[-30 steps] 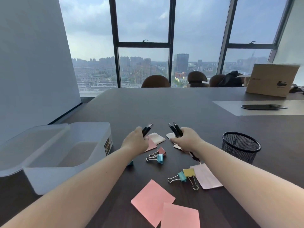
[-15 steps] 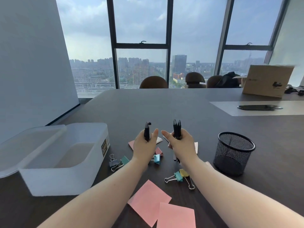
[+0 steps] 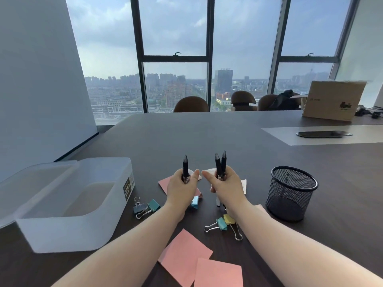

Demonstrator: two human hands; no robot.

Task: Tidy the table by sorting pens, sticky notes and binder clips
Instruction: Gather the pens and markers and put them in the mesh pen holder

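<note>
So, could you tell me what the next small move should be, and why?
Probably carry the right hand over the mesh cup and drop its two pens in: the cup stands open just beside it, and the left hand holds one more pen.

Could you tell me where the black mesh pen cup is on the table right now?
In the head view, the black mesh pen cup stands upright on the right, just beyond the right hand holding two pens.
</note>
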